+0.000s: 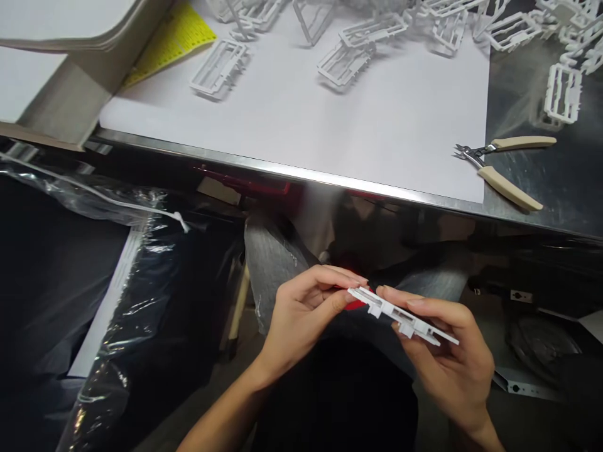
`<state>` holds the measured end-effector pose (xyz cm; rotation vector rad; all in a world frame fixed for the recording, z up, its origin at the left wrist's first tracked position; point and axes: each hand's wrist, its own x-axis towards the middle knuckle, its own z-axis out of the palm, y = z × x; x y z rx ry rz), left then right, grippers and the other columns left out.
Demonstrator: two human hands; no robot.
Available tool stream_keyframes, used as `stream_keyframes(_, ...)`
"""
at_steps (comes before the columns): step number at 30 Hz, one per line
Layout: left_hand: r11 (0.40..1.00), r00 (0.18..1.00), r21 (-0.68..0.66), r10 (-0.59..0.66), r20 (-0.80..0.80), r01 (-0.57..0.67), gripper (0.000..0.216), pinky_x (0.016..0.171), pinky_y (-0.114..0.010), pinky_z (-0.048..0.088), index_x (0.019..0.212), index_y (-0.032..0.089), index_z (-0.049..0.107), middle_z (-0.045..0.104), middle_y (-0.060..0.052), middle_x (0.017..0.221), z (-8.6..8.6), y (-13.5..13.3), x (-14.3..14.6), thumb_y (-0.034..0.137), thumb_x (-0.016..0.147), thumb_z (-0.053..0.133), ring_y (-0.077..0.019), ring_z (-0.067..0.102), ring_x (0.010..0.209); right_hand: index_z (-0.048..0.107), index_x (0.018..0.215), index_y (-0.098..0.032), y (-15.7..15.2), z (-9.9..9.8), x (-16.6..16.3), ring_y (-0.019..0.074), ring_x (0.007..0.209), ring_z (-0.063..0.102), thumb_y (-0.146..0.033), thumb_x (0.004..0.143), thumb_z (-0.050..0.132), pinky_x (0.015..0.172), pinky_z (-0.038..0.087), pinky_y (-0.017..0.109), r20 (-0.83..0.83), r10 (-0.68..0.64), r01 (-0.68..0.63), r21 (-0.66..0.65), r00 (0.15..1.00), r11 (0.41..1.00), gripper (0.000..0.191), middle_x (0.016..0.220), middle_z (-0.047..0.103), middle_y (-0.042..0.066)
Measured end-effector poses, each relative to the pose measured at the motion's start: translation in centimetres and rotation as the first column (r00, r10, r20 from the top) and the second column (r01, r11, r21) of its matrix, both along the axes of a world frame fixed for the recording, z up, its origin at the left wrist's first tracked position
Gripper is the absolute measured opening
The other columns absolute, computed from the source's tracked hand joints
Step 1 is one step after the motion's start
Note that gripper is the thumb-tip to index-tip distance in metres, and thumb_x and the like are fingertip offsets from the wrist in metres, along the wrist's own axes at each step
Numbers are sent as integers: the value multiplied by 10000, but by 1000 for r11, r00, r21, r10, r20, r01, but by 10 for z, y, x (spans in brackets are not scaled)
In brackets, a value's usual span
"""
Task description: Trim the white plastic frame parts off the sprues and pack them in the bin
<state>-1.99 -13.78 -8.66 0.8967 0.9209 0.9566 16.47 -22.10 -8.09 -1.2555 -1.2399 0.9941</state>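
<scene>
Between my two hands, above my lap and in front of the table edge, is a flat white plastic frame (400, 317) with small tabs along its near side. The thumb and fingers of my left hand (306, 304) pinch its left end. My right hand (447, 345) grips the other end, thumb below and fingers above. The frame tilts down to the right and is seen nearly edge-on, so most of its face is hidden.
White paper (292, 119) covers part of the metal table (522, 182). Side cutters (480, 160) with beige handles lie spread at its right edge. Several similar white frames (219, 68) lie farther back. A yellow sheet (176, 41) and cardboard box (66, 94) are left; a black plastic bag (155, 301) stands below.
</scene>
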Motion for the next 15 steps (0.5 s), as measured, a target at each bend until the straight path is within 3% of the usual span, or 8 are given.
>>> stream_keyframes(4,998,1000,-53,27,-13,-28,83,798,-97,627,874,217,810,820,17,920,0,1,3,143,852,841,-81,792,876,619,1419,-363,1,-4,-2,200,1283,693,-88,1009,680,1091,612,321,-5,-7,6,-73,1000,997,498,1374,723,-5)
stream_keyframes(10,956,998,-291,-54,-30,43,167,712,-73,600,887,152,757,790,10,810,-5,1,6,248,833,883,-49,749,719,552,1461,-401,5,-7,-9,215,1200,741,-211,1059,658,1007,661,341,-94,-162,138,-223,982,965,457,1336,743,20)
stream_keyframes(12,935,995,-345,-97,-22,83,238,675,-76,586,877,127,721,771,-2,778,-7,3,7,303,845,877,-41,717,671,537,1457,-371,7,-4,-11,241,1228,728,-259,1055,676,1017,662,395,-164,-177,121,-304,970,945,439,1378,721,45)
stream_keyframes(15,909,989,-394,-148,4,138,304,595,-87,554,913,113,676,724,6,712,-8,6,7,356,871,854,-36,664,585,488,1466,-341,9,-1,-13,274,1279,697,-278,969,797,1051,643,440,-269,-185,59,-417,945,907,588,1531,611,83)
